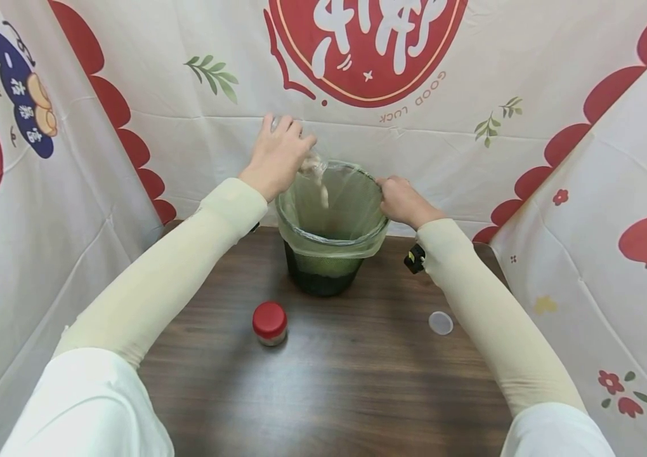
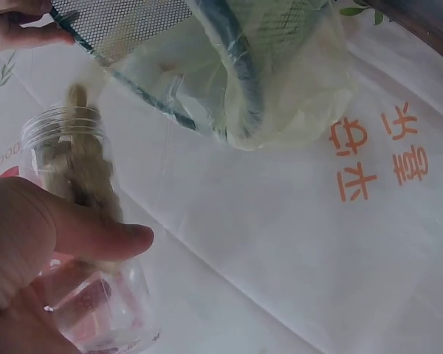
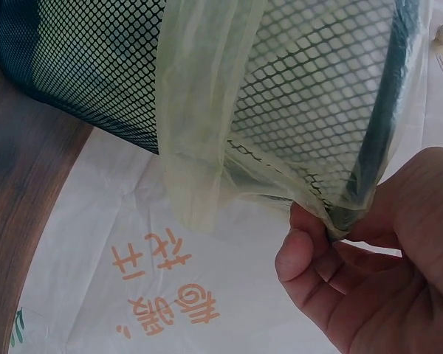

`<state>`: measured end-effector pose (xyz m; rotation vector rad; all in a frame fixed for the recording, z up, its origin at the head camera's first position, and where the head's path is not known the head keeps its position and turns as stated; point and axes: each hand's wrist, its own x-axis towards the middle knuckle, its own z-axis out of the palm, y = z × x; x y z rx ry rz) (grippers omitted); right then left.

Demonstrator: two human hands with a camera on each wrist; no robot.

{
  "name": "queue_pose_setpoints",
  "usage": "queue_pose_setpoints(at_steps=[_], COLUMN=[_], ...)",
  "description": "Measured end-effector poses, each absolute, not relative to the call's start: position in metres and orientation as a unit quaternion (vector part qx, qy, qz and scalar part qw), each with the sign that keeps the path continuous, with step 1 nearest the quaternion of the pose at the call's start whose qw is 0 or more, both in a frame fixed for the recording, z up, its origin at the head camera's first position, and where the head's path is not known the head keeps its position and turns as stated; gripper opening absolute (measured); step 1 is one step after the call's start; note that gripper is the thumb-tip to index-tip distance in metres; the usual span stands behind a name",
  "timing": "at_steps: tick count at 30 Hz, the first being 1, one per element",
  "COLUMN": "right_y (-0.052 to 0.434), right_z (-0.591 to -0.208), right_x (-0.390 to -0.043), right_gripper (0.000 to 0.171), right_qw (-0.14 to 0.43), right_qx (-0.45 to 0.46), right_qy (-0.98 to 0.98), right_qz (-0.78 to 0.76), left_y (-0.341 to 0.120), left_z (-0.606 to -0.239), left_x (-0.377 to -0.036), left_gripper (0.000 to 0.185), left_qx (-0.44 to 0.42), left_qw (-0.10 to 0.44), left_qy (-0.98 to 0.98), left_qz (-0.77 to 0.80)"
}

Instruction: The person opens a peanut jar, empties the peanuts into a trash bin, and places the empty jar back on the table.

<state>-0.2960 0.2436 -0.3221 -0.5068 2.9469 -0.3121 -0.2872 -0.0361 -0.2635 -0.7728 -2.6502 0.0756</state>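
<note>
hands work apart: left hand (image 1: 275, 155) grips a tipped clear jar (image 2: 81, 243) so its contents fall into the mesh bin (image 1: 329, 244) on the bench (image 1: 329, 381); right hand (image 1: 400, 200) pinches the bin's rim, steadying it.

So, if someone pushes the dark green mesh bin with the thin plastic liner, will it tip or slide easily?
Probably yes. The dark green mesh bin is open wire mesh, so likely light. It is taller than its base, so a high push may tip it. The right hand grips its rim, perhaps to steady it. The thin plastic liner looks floppy.
</note>
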Motion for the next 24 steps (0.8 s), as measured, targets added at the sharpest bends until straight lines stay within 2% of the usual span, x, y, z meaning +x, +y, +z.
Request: queue_pose_setpoints(at_steps=[9,24], right_y=[0.2428,0.2435], right_z=[-0.3227,-0.3221], right_x=[-0.2965,-0.2948], right_gripper=[0.065,0.064], right_qw=[0.064,0.072], right_qx=[-0.173,-0.176], right_qy=[0.977,0.975], right_qz=[-0.105,-0.113], left_y=[-0.0321,-0.0321], left_z=[-0.2597,-0.2557], left_x=[-0.2866,-0.2833], left_gripper=[0.041,0.044], left_qx=[-0.274,-0.281], left_qw=[0.192,0.208], left_qy=[-0.939,-0.933], left_qz=[0.082,0.085])
